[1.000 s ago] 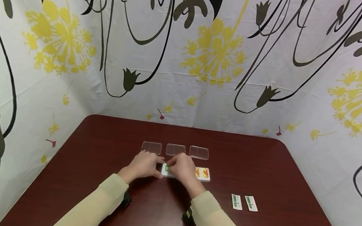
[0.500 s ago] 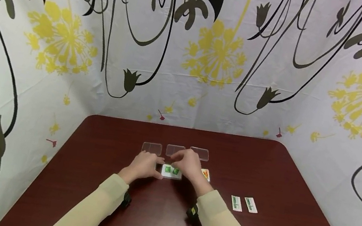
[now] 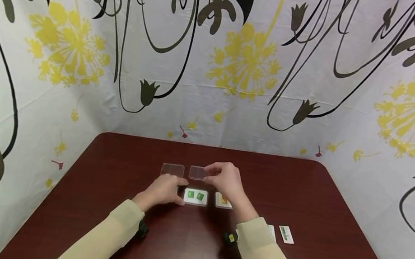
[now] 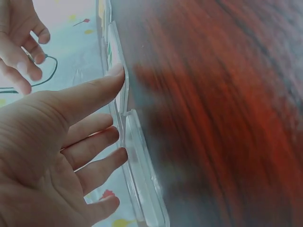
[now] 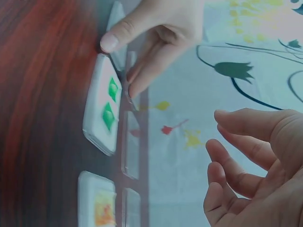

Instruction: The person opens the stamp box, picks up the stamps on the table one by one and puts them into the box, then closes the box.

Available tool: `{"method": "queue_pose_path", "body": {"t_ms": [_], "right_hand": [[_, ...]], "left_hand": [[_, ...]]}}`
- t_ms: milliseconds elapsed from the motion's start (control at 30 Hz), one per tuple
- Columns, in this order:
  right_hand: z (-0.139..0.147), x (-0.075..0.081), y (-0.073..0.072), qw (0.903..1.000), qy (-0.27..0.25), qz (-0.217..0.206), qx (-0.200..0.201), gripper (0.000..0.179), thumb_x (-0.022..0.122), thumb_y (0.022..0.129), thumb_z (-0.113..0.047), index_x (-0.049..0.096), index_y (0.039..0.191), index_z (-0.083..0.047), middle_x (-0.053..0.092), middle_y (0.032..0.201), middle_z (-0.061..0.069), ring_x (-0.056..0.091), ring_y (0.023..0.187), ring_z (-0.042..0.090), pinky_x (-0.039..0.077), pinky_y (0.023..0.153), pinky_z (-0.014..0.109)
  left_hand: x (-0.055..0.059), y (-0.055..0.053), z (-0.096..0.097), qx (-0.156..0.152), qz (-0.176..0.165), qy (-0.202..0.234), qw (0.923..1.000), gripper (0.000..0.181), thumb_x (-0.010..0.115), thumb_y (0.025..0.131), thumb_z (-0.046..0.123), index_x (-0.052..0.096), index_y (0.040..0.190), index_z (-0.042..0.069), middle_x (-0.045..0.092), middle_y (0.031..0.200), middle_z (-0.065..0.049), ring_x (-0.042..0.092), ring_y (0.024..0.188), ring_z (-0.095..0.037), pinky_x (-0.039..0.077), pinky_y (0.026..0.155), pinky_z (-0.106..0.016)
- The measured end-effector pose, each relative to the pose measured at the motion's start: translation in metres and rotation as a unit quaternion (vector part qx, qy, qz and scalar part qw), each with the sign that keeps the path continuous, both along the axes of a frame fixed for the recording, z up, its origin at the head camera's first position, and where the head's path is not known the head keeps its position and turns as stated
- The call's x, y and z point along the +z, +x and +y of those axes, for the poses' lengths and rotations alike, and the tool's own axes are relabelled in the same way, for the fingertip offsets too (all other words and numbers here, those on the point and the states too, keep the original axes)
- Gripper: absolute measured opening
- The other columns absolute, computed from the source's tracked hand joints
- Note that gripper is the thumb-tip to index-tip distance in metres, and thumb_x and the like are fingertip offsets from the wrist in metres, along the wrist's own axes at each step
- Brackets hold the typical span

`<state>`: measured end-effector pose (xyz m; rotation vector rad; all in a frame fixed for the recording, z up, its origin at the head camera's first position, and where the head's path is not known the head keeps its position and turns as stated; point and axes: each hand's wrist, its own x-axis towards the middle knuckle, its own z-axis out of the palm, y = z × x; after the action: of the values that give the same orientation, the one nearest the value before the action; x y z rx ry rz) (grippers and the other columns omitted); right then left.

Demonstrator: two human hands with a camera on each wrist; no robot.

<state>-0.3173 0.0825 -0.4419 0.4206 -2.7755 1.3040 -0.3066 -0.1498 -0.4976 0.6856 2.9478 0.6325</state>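
On the table lies a shallow white case (image 3: 196, 197) bearing two green pictures. My left hand (image 3: 163, 188) is at its left side, thumb (image 4: 106, 87) at the case's near corner, the other fingers loosely extended. Partly under that hand is another clear-edged case (image 4: 147, 175), whose contents I cannot make out. My right hand (image 3: 225, 179) hovers above and to the right, fingers loosely bent, a gap between thumb and fingertips and nothing visible in it. Below it, partly covered by the wrist, sits a white case with orange pictures (image 3: 222, 200).
Two clear plastic lids, a left one (image 3: 173, 169) and a middle one (image 3: 196, 172), lie behind the cases. Right of the right sleeve are white printed slips (image 3: 286, 235), one partly hidden. A patterned cloth (image 3: 209, 116) hangs behind the table's far edge.
My right hand has risen off the case with green pictures and moved right and away, uncovering both green pictures. It now covers the rightmost lid. My left hand stays about where it was.
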Motion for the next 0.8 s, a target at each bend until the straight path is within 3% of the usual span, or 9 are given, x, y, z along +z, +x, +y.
{"method": "queue_pose_path", "body": {"t_ms": [400,600,800], "right_hand": [[0.041,0.017,0.017,0.9993,-0.020,0.018,-0.025,0.022,0.085,0.083,-0.019,0.078,0.103,-0.026,0.074,0.100,-0.002,0.067,0.085,0.013,0.055,0.070,0.036],[0.065,0.017,0.028,0.9987,-0.015,0.023,-0.042,0.024,0.084,0.083,-0.019,0.077,0.106,-0.026,0.074,0.098,-0.001,0.066,0.084,0.015,0.054,0.068,0.036],[0.091,0.010,0.038,0.9977,-0.017,0.025,-0.061,0.028,0.084,0.084,-0.019,0.076,0.110,-0.022,0.073,0.098,-0.003,0.068,0.088,0.017,0.055,0.072,0.036]], "left_hand": [[0.008,0.015,-0.023,0.032,-0.004,0.056,0.9979,0.061,0.087,0.081,0.029,0.066,0.136,0.013,0.064,0.134,-0.003,0.061,0.120,-0.025,0.052,0.094,-0.045],[0.007,0.021,-0.037,0.044,0.000,0.053,0.9977,0.061,0.087,0.080,0.032,0.066,0.135,0.013,0.066,0.131,-0.003,0.064,0.112,-0.026,0.054,0.088,-0.045],[0.003,0.025,-0.050,0.047,0.009,0.030,0.9984,0.061,0.087,0.080,0.032,0.067,0.134,0.013,0.066,0.130,-0.004,0.063,0.116,-0.025,0.053,0.091,-0.046]]}}
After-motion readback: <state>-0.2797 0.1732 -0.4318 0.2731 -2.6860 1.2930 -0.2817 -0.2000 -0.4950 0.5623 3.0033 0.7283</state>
